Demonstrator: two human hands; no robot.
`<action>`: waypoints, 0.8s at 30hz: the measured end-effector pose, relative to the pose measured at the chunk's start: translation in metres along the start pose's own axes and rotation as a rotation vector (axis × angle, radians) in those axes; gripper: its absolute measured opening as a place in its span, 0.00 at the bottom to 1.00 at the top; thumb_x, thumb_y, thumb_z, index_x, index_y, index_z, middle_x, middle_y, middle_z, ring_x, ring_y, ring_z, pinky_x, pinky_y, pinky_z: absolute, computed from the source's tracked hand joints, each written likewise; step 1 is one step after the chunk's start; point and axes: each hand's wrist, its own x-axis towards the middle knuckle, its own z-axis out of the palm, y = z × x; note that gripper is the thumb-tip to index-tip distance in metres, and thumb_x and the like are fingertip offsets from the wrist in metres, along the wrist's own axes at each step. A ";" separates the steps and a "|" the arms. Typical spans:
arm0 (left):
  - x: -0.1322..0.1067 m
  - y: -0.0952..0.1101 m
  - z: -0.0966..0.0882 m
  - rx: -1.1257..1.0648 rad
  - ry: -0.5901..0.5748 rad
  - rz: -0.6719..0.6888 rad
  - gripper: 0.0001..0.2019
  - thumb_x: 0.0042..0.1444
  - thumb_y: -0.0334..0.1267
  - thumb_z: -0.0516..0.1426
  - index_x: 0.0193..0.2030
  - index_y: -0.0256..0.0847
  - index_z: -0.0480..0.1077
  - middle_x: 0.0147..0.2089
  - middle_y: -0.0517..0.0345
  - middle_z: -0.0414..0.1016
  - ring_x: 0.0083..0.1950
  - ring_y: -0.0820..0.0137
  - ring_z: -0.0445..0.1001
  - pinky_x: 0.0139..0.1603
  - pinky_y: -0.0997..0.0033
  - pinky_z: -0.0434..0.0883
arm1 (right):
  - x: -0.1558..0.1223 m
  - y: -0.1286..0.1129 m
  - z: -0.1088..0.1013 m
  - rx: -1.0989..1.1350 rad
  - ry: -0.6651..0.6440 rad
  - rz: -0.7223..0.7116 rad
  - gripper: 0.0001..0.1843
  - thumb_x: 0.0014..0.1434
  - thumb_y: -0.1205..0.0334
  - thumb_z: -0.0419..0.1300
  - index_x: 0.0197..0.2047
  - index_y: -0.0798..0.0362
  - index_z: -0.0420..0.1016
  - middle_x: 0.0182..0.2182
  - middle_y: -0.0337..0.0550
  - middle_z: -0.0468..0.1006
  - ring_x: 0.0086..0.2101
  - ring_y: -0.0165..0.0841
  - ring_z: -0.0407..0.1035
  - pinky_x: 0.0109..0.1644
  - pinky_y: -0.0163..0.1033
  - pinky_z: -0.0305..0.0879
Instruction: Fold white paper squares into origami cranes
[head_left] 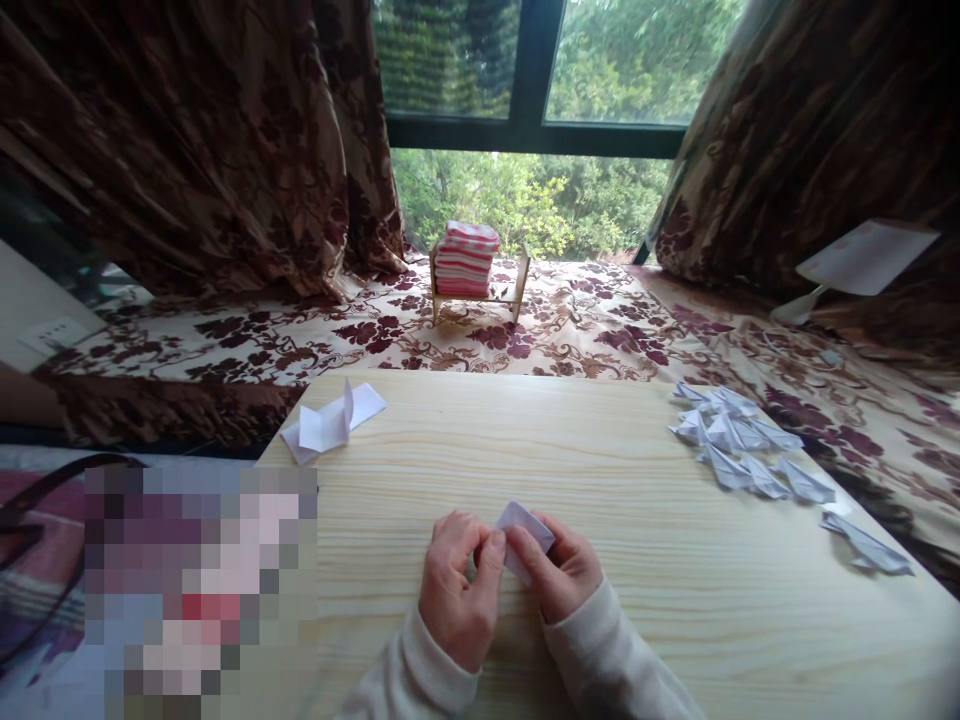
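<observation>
Both work close together near the front edge of the table [585, 440]: the left hand [459, 590] and the right hand [564, 575] each pinch a small folded white paper [526, 522] between thumb and fingertips. It sits just above the wood, one corner sticking up.

Judgement: a crease in so small a piece likely comes out cleaner if the edges are matched first. It can then be pressed flat with a thumbnail, using the table as backing.

Folded paper shapes [739, 445] lie in a loose cluster at the right side, with a stray shape [866, 548] apart near the edge. A larger part-folded sheet [330, 425] lies at the far left corner.

Hidden: the fingers cover most of the held paper, so its fold pattern cannot be read. Whether it touches the table is unclear. The lower left is pixelated, and the sleeves run out of frame.
</observation>
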 end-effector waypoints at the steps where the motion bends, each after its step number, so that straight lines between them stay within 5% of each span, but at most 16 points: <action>1: 0.000 0.000 0.000 -0.001 0.002 0.005 0.13 0.57 0.35 0.47 0.21 0.40 0.57 0.23 0.61 0.58 0.29 0.71 0.60 0.37 0.69 0.59 | 0.000 0.000 0.000 -0.010 -0.001 -0.021 0.13 0.49 0.53 0.60 0.24 0.55 0.69 0.17 0.34 0.63 0.20 0.25 0.54 0.23 0.32 0.50; 8: -0.003 0.001 0.001 -0.073 -0.035 -0.003 0.14 0.58 0.36 0.45 0.21 0.40 0.57 0.24 0.60 0.59 0.30 0.71 0.61 0.38 0.69 0.60 | -0.002 0.002 -0.001 -0.117 0.033 -0.068 0.17 0.54 0.49 0.55 0.25 0.55 0.68 0.17 0.33 0.59 0.19 0.25 0.50 0.22 0.33 0.47; 24: -0.004 -0.002 0.005 -0.106 0.028 -0.080 0.14 0.57 0.37 0.46 0.20 0.41 0.54 0.22 0.62 0.56 0.29 0.71 0.59 0.34 0.70 0.59 | -0.004 0.004 -0.001 -0.149 0.086 -0.062 0.15 0.48 0.50 0.60 0.24 0.55 0.72 0.18 0.38 0.68 0.20 0.28 0.58 0.24 0.34 0.57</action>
